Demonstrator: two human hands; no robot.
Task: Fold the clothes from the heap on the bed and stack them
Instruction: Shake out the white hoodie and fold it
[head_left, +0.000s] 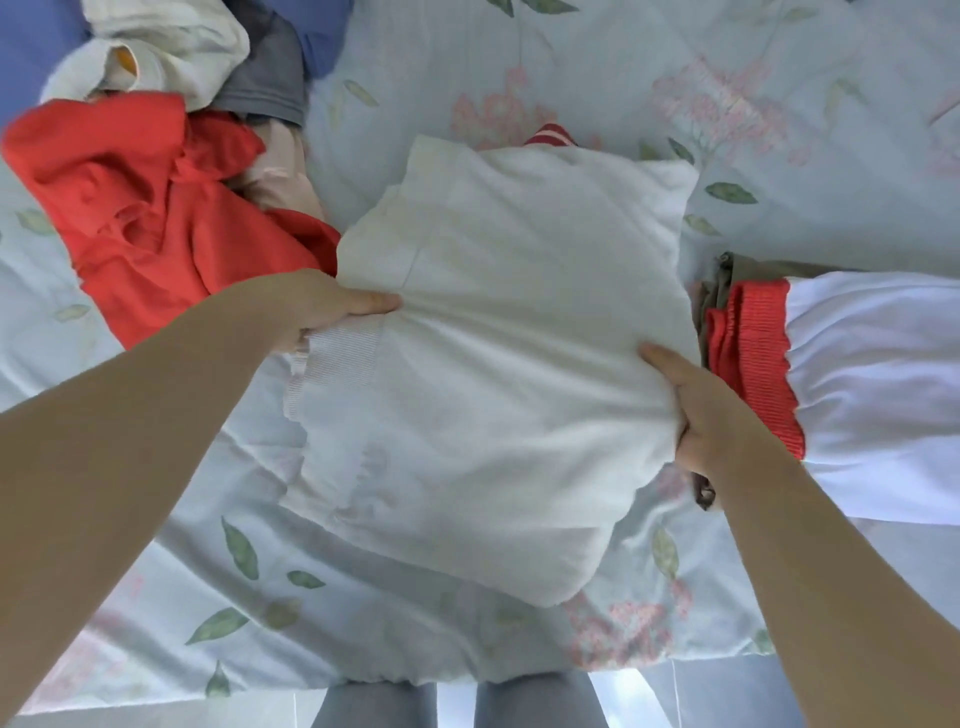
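A folded white garment (493, 332) with a ribbed hem is held over the middle of the bed. My left hand (322, 306) grips its left edge, thumb on top and fingers underneath. My right hand (696, 410) grips its right edge the same way. A red-and-white striped trim (548, 136) peeks out at its far edge. The heap lies at the upper left: a red garment (150, 218), a cream one (166, 52), a grey one (270, 83) and a pale pink one (283, 176). At the right sits the stack, a white piece with a red elastic band (748, 353) over an olive garment (727, 270).
The bed is covered by a pale blue floral quilt (571, 67). Its near edge (363, 675) runs along the bottom, with my legs in grey trousers (379, 706) below it. A blue cloth (31, 31) lies at the far left corner.
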